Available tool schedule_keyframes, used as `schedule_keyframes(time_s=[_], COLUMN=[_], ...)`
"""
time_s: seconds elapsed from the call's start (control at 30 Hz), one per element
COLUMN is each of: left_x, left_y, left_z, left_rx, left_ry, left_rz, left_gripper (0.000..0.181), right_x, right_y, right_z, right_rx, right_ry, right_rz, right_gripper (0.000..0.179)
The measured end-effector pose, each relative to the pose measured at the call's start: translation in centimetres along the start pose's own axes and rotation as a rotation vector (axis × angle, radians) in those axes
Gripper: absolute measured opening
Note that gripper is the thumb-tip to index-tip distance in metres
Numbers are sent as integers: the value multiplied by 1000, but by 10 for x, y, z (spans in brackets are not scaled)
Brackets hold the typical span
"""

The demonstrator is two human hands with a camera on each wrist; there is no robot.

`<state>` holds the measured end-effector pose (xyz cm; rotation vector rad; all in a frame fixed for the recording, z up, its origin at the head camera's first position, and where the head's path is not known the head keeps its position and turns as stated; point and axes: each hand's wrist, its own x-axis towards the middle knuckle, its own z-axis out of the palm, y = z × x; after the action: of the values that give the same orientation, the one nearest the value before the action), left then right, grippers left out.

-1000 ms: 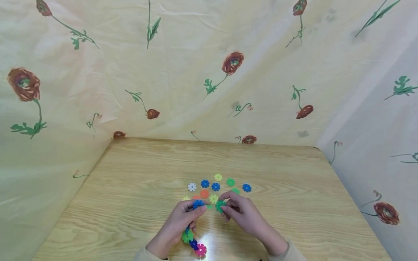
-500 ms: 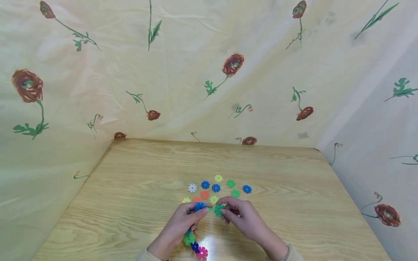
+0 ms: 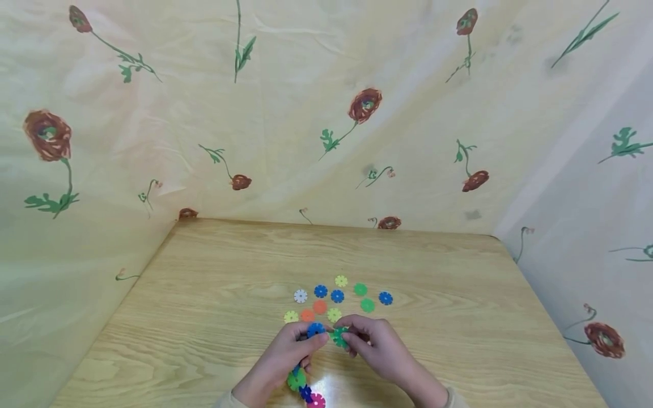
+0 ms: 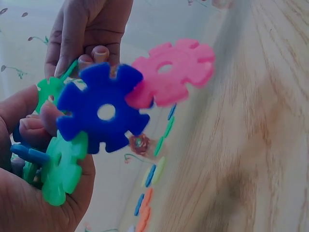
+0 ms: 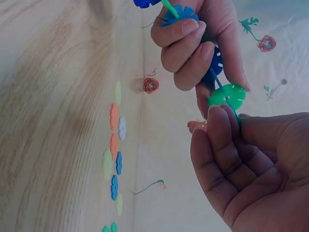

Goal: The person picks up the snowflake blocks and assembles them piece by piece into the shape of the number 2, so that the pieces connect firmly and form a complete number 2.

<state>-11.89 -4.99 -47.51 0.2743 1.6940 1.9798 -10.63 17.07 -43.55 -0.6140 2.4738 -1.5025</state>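
Note:
My left hand (image 3: 285, 351) grips a chain of slotted plastic discs. From it hang a green disc (image 4: 65, 171), a dark blue disc (image 4: 79, 113) and a pink disc (image 4: 193, 72). A blue disc (image 3: 315, 330) shows above the left thumb. At the chain's other end, a light green disc (image 5: 234, 95) sticks out by the left fingertips. My right hand (image 3: 382, 348) pinches a darker green disc (image 3: 338, 339) between thumb and fingers. Its edge meets the light green disc in the right wrist view; the fingers hide how deep the slots engage.
Several loose discs lie flat on the wooden table (image 3: 224, 272) beyond the hands, among them a white disc (image 3: 300, 296), an orange disc (image 3: 319, 306), a yellow disc (image 3: 340, 281) and a blue disc (image 3: 386, 298). Flower-patterned cloth (image 3: 285, 130) surrounds the table's back and sides.
The hands have come closer together, and the darker green disc has moved left to the light green one and turned a little. The view has tilted slightly upward.

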Motion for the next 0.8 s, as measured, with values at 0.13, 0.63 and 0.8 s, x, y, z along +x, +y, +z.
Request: schedule_keyframes(time_s=[0.13, 0.63, 0.8], left_x=[1, 0, 0], left_y=[-1, -1, 0], left_z=[1, -4, -6], left_rx=[-1, 33, 50], left_ry=[-7, -171, -220], left_rz=[14, 66, 76], left_gripper=[38, 40, 39], right_x=[0, 1, 2], right_y=[0, 5, 4], right_z=[3, 10, 11], right_rx=[-7, 40, 11], right_ry=[21, 50, 50], right_rz=[-14, -31, -13], right_gripper=[17, 16, 16])
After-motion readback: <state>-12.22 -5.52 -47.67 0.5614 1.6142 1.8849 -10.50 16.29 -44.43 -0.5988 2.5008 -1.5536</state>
